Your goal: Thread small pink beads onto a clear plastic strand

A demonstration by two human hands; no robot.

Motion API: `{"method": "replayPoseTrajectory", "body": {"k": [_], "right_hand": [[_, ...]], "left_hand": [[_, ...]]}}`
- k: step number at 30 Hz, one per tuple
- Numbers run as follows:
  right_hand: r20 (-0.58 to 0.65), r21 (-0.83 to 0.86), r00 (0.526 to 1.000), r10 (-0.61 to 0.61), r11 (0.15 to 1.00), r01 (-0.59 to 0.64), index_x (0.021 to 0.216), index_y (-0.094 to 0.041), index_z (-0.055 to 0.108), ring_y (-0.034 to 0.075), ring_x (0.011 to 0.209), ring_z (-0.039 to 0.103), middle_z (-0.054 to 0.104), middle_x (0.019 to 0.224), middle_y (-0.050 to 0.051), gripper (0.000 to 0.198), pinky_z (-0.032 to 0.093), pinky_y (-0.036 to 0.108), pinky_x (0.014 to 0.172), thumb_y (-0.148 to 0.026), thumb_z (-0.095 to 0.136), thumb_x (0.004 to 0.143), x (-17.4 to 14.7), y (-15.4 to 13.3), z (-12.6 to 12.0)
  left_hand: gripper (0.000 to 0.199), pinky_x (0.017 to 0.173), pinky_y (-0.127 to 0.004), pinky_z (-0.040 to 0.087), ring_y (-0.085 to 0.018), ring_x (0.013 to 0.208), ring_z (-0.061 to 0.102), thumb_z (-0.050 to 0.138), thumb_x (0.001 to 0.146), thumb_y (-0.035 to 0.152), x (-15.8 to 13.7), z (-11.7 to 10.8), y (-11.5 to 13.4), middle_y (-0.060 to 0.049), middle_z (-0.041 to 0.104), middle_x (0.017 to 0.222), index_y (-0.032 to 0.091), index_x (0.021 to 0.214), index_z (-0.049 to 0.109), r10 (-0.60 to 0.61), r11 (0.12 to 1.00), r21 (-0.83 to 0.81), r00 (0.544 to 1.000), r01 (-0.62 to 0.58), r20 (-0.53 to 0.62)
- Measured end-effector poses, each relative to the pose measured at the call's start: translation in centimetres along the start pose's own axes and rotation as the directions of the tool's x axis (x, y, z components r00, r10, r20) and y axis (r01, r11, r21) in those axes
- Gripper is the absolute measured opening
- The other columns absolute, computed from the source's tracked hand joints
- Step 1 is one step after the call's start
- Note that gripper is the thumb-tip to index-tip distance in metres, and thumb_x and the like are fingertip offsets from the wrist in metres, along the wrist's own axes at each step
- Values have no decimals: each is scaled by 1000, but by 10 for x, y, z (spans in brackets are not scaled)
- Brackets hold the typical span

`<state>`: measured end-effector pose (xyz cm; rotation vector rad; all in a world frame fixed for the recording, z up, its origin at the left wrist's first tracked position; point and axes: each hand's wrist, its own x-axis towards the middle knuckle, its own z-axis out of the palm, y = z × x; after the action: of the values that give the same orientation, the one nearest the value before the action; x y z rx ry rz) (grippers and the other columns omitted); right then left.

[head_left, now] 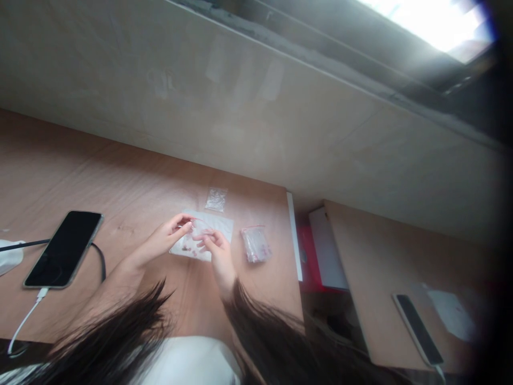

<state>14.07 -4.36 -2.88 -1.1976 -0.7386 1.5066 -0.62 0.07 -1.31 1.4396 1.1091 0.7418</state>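
Hands (192, 235) meet over white sheet (208, 227) — pinching something (too small to tell).

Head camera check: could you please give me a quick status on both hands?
Left hand and right hand pinch something small, too blurred to name, over a white sheet. Small plastic bag lies right of it. Phone at left, clear.

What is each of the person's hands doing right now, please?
Left hand: fingers pinched together over the white sheet; held item too small to tell.
Right hand: likewise pinched, contents unclear.
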Motion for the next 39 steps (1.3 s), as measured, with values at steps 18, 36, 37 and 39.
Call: {"method": "replayPoseTrajectory", "body": {"k": [18, 36, 37, 39], "right_hand": [[-127, -151, 987, -96, 986, 76, 75, -16, 54, 12, 64, 56, 63, 72, 3, 25, 44, 25, 59, -38, 62, 65, 3, -7, -5], [-106, -232, 991, -77, 971, 51, 65, -15, 60, 12, 64, 52, 59, 64, 1, 21, 40, 25, 64, -36, 61, 66, -7, -10, -33], [-104, -242, 991, -85, 969, 57, 65, -15, 59, 12, 63, 52, 59, 65, 1, 21, 40, 25, 63, -36, 61, 66, -6, -9, -34], [-91, -255, 991, -96, 964, 70, 64, -16, 58, 11, 62, 51, 58, 64, 0, 21, 39, 24, 62, -36, 61, 65, -6, -9, -35]], "left_hand": [[28, 65, -25, 45, -14, 69, 56, 44, 81, 39, -8, -10, 8, -1, 59, 70, 15, 75, 56, -51, 997, 66, 994, 45, 96], [25, 67, -24, 41, -16, 71, 56, 46, 79, 35, -12, -3, 27, -1, 62, 72, 16, 71, 60, -34, 949, 313, 988, -15, 150], [26, 67, -24, 41, -16, 71, 56, 46, 79, 36, -11, -4, 27, -1, 62, 71, 16, 71, 60, -29, 951, 309, 987, -22, 160], [28, 68, -25, 41, -16, 72, 56, 45, 79, 38, -11, -4, 24, -1, 62, 73, 16, 73, 61, -16, 955, 293, 983, -38, 182]]}}
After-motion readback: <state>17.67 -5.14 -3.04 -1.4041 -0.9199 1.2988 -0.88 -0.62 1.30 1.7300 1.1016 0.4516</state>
